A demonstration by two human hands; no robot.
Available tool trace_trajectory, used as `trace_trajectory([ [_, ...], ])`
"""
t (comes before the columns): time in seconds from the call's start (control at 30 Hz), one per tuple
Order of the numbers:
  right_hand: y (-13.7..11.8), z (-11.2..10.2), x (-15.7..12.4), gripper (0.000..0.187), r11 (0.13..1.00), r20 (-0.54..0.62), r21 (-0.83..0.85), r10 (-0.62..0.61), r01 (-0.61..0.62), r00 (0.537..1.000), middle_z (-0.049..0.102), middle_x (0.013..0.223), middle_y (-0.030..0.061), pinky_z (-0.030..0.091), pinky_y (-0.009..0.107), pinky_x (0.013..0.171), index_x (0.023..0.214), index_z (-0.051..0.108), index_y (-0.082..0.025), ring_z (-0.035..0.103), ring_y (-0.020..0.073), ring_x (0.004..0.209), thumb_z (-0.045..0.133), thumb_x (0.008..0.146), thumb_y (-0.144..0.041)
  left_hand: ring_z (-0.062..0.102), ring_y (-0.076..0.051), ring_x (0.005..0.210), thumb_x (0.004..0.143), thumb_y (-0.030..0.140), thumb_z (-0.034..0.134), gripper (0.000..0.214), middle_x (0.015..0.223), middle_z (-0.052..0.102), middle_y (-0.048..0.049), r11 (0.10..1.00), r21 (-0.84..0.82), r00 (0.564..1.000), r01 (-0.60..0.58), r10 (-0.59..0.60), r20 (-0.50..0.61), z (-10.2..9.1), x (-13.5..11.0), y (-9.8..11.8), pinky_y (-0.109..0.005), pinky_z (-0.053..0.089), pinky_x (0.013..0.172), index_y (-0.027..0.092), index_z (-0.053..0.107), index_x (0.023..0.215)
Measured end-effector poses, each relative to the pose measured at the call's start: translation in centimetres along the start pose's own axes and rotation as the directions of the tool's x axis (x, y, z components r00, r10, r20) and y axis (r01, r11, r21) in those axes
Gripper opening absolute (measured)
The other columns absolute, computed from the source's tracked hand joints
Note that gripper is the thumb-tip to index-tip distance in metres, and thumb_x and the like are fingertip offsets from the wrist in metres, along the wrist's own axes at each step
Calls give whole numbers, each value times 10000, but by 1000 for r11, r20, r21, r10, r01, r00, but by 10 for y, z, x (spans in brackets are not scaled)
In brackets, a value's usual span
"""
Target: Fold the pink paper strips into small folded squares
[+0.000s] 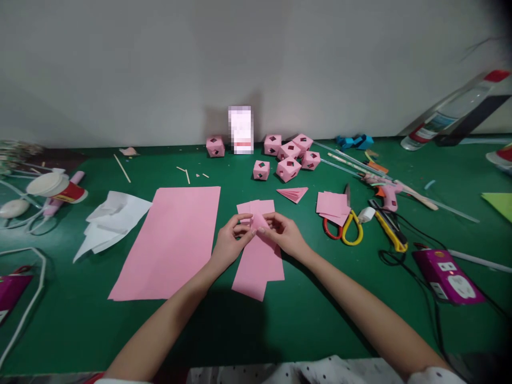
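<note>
Between both hands is a small folded piece of pink paper (259,222). My left hand (235,234) pinches its left side, and my right hand (283,232) grips the right side, the thumbs close together in front. Beneath them several pink paper strips (256,266) lie overlapping on the table. Just beyond, a stack of folded pink triangles (294,194) rests flat. Pink paper squares (333,206) lie to the right, partly over scissors (352,228) with one red and one yellow handle loop. Large pink sheets (172,245) are spread left of my left hand.
Several pink paper cubes (288,168) with cut-out holes stand near the wall, beside a bright pixelated screen (240,130). A pink glue gun (388,194), yellow cutter (390,229) and purple power strip (448,274) with cables lie right. Crumpled white paper (112,218) and a tipped paper cup (60,188) are left.
</note>
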State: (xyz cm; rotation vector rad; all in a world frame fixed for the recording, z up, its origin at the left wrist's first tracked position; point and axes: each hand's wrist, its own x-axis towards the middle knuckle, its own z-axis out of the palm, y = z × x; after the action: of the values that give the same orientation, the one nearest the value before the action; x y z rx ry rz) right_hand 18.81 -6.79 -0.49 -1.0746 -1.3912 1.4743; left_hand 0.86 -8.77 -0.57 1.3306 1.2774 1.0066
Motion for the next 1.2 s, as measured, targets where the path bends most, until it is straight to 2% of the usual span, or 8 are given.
trace_trajectory([
  [0.2,-1,0,0,276,1000,-16,-9,8,-8,1000,632,774,5,458,241,575,880,635,-184,564,124,651,705,734,-407,661,-154,771,806,361,651,400,777,691,-9,999,38,999,-8,9,-37,1,-2,2,-240,497,704,200,535,1153],
  [0.4,-9,-3,4,285,997,48,-34,65,-63,997,615,743,-1,413,236,555,836,634,-169,524,110,593,714,728,-420,663,-146,765,853,344,597,317,810,714,-18,992,108,997,-69,66,33,2,-6,5,-232,487,702,195,525,1122],
  [0.63,-10,-2,2,343,994,21,-103,31,-29,999,466,540,-57,298,218,448,692,548,-187,409,92,473,627,791,-506,668,-138,757,876,321,568,293,826,726,-10,967,217,991,-132,126,43,4,-10,11,-227,479,691,200,517,1138],
  [0.83,-5,-4,3,348,988,35,-154,-8,13,999,415,559,-56,265,223,465,682,500,-182,367,87,494,595,823,-487,662,-129,730,886,300,554,249,801,724,2,958,249,990,-139,132,45,3,-9,11,-212,473,667,203,525,1114],
  [0.93,-2,-4,4,349,987,39,-161,-8,14,999,391,569,-58,254,229,480,675,474,-183,349,86,504,591,826,-475,659,-123,724,882,288,557,204,789,719,8,959,245,990,-143,136,49,3,-10,11,-208,478,668,204,532,1066],
  [1.1,0,-3,5,351,987,5,-158,-24,24,1000,386,605,-52,261,235,505,691,479,-182,346,93,536,585,823,-489,665,-128,763,834,283,623,319,818,709,-1,978,153,989,-143,134,69,4,-10,5,-222,505,713,203,535,1130],
  [1.2,1,-3,4,345,986,-21,-163,-30,26,999,383,607,-51,264,236,511,696,484,-181,345,96,546,586,827,-484,670,-132,778,827,294,632,291,836,707,-17,988,103,993,-114,110,51,5,-10,2,-227,513,725,197,588,1097],
])
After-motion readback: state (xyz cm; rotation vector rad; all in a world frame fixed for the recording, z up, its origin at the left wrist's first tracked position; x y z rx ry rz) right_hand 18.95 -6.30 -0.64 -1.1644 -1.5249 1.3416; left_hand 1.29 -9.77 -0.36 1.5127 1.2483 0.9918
